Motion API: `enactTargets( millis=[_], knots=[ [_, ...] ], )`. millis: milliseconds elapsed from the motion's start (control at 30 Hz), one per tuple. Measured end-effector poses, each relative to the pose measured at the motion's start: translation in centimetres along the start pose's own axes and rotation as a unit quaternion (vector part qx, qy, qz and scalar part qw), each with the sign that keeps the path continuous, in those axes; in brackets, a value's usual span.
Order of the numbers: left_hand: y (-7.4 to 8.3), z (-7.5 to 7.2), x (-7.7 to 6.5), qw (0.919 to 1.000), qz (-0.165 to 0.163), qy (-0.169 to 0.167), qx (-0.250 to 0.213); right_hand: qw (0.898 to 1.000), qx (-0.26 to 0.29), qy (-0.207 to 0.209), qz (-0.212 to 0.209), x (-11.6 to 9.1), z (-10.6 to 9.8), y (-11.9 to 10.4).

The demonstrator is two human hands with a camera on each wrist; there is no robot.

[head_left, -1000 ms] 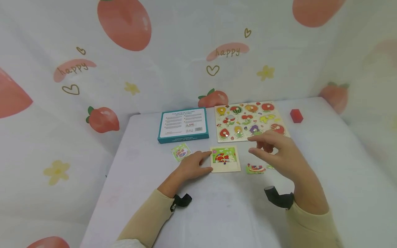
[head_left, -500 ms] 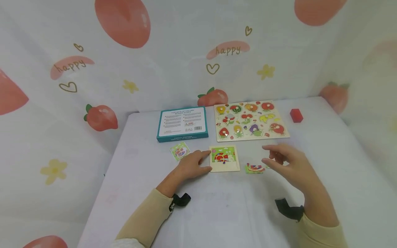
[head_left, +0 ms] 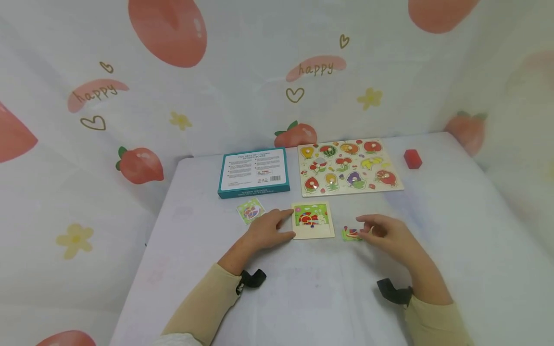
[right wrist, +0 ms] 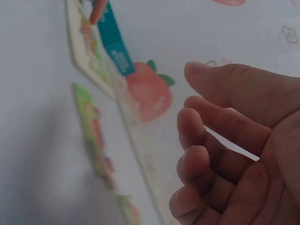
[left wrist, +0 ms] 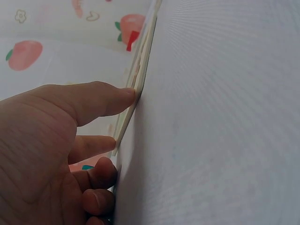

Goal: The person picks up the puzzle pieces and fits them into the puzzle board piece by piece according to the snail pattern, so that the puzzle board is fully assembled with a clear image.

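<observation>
A small wooden puzzle tray lies on the table, its upper part filled with a colourful snail picture and its lower part bare wood. My left hand touches the tray's left side with thumb and index finger; in the left wrist view the thumb rests against its edge. To the right of the tray lies a green, red and purple puzzle piece. Over its right end hovers my right hand, fingers loosely bent. In the right wrist view nothing sits between thumb and fingers, and another piece lies beyond the first.
A square picture card lies left of the tray, partly behind the left hand. Farther back are a teal-edged box, a fruit peg puzzle board and a red block. A printed cloth hangs behind the table.
My right hand first moved right and towards me, then came back left and lower, over the puzzle piece. The left hand has stayed at the tray.
</observation>
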State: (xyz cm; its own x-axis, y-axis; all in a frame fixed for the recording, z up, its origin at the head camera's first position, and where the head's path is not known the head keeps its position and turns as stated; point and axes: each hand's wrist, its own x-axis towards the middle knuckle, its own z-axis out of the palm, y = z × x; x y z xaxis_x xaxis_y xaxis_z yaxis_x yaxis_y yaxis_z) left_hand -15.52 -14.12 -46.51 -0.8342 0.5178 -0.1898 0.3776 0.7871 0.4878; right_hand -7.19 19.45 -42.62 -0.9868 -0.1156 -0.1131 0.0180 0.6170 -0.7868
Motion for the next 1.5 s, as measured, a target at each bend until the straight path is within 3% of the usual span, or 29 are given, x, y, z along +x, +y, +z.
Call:
enactTargets(
  millis=[200,367,600,933,1267,1500],
  knots=[
    [0.0,0.0,-0.1,1.0000,0.000,-0.001,-0.005,0.998,-0.007,-0.046,0.045,1.4,1.8,0.8],
    [0.0,-0.1,-0.2,1.0000,-0.001,-0.001,-0.008,0.995,-0.063,-0.051,0.059,2.1,3.2,0.7],
    [0.1,-0.3,-0.2,1.0000,0.000,0.000,-0.008,0.990,-0.132,-0.045,0.033,2.7,4.0,1.3],
    [0.1,-0.3,-0.1,1.0000,-0.003,-0.002,-0.009,0.991,-0.126,-0.037,0.006,2.8,3.9,1.8],
    [-0.1,0.0,0.1,1.0000,0.000,-0.003,-0.008,0.985,-0.169,-0.037,-0.024,2.7,3.9,2.0],
    [0.0,-0.1,0.0,0.9999,-0.009,-0.001,-0.014,0.989,-0.146,-0.023,-0.033,2.9,4.1,2.2]
  ],
)
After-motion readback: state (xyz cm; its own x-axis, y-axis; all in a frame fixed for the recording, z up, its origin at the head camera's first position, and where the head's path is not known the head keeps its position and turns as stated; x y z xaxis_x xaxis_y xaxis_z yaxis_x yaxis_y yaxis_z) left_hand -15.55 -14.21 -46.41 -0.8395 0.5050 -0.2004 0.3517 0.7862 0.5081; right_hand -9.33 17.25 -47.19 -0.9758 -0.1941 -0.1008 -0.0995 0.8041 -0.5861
